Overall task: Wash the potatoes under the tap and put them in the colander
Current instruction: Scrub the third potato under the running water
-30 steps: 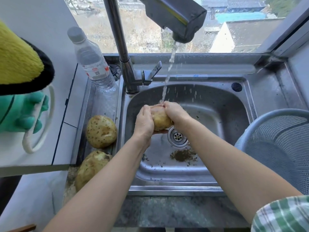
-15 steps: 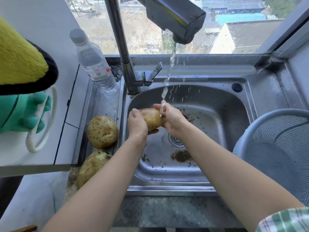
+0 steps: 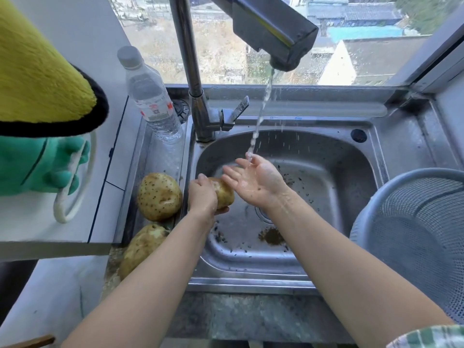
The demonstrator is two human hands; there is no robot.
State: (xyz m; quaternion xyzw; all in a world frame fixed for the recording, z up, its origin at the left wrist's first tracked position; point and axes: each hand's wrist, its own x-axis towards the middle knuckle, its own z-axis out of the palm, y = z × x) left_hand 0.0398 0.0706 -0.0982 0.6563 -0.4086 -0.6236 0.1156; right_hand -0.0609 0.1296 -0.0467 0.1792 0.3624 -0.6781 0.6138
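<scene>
Now left hand (image 3: 202, 195) grips the potato (image 3: 224, 194), while right hand (image 3: 253, 179) lies palm-up, fingers spread, under running water (image 3: 261, 114).

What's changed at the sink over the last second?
The right hand let go of the potato and opened palm-up under the stream. The left hand alone grips it, shifted left of the water. The ledge potatoes, colander and running tap are unchanged.

The right half of the sink (image 3: 339, 192) lies open, giving a free path to the colander (image 3: 414, 234) at its right rim. The tap spout (image 3: 273, 31) overhangs the basin; its pipe (image 3: 185, 51), a bottle (image 3: 150, 96) and two potatoes (image 3: 159, 195) (image 3: 143, 247) crowd the left side.
</scene>
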